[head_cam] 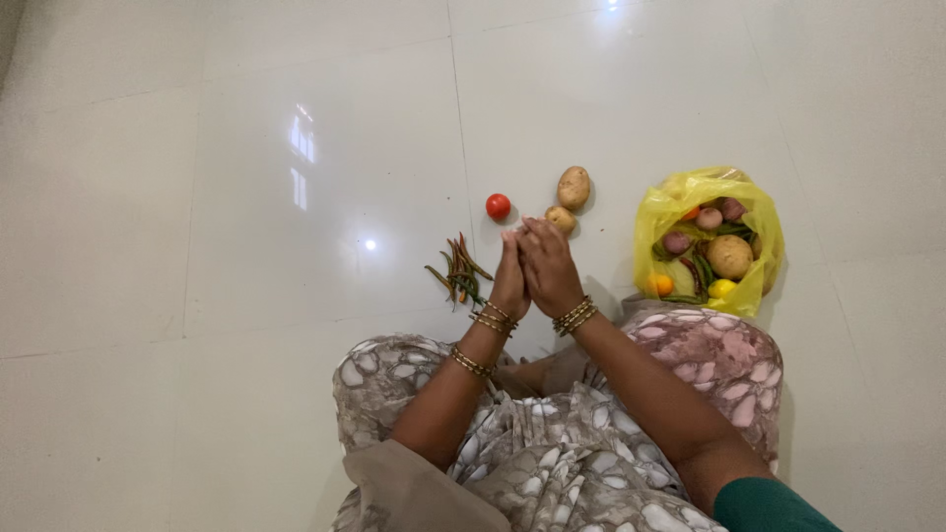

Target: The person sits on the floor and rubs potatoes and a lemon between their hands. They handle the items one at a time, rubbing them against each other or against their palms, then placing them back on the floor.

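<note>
— While the person sits on the pale tiled floor (227, 197), what lies furthest left of the hands?

— A small heap of chillies (459, 272), green and reddish, just beside the left hand (509, 281) on its outer side, resting on the tiles and not touched.

— And the hands themselves?

— They meet in front of the knees. The left hand stands on edge, fingers straight and close together, its palm turned toward the right hand (548, 268). The right one lies against it, fingers bent over the left fingertips. So they are pressed together, not spread. Whether anything small is pinched between them, I cannot tell; the fingers hide that spot. Gold bangles (493, 317) ring both wrists.

— What sits beyond the fingertips?

— A red tomato (499, 206), a little ahead and slightly left of them, clear of both hands. Next, a small potato (561, 219) just past the right hand's fingertips, very near or touching; I cannot say which. A larger potato (574, 187) lies just behind that one, further from the hands.

— And to the right?

— A yellow plastic bag (662, 212), open on the floor near the right wrist, apart from it. Inside are a potato, onions, green chillies and small orange and yellow fruits.
</note>
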